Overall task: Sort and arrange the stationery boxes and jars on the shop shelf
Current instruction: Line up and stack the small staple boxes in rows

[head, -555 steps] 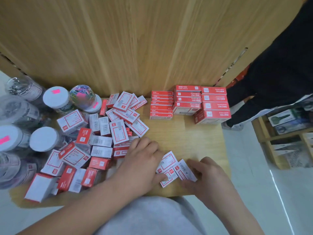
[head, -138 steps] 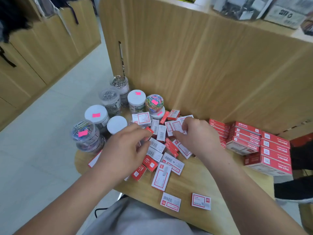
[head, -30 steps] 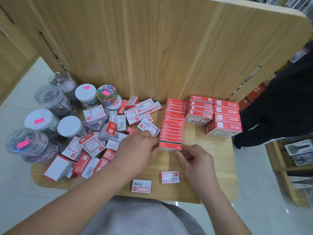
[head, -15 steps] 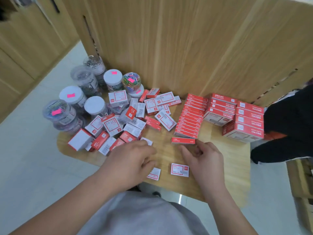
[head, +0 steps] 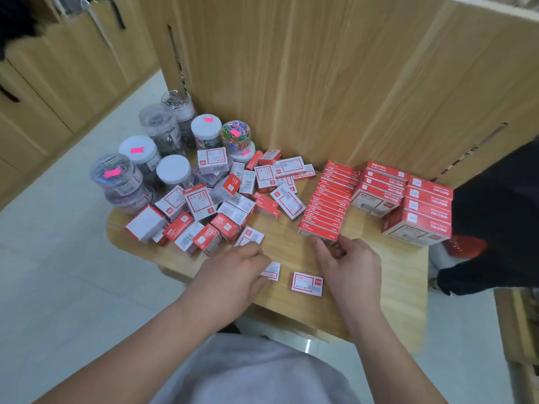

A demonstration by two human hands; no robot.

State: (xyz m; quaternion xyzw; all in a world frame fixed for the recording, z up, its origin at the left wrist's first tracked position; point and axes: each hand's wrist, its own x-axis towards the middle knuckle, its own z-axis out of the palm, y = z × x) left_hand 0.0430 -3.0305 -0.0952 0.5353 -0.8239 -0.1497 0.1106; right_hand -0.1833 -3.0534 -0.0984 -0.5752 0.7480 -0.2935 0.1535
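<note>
Jars (head: 175, 158) crowd the left of the shelf (head: 379, 301) beside a loose pile (head: 221, 205) of boxes. The left hand (head: 233, 275) covers a flat box (head: 272, 271), grip unclear. The right hand (head: 350, 266) pinches the end box (head: 318, 231) of the red row (head: 329, 199). The row is being extended; the spare box (head: 307, 283) probably goes next, stood on edge.

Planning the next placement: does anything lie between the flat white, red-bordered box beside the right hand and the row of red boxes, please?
Only the right hand, at the near end of the red row; otherwise bare wood.
</note>
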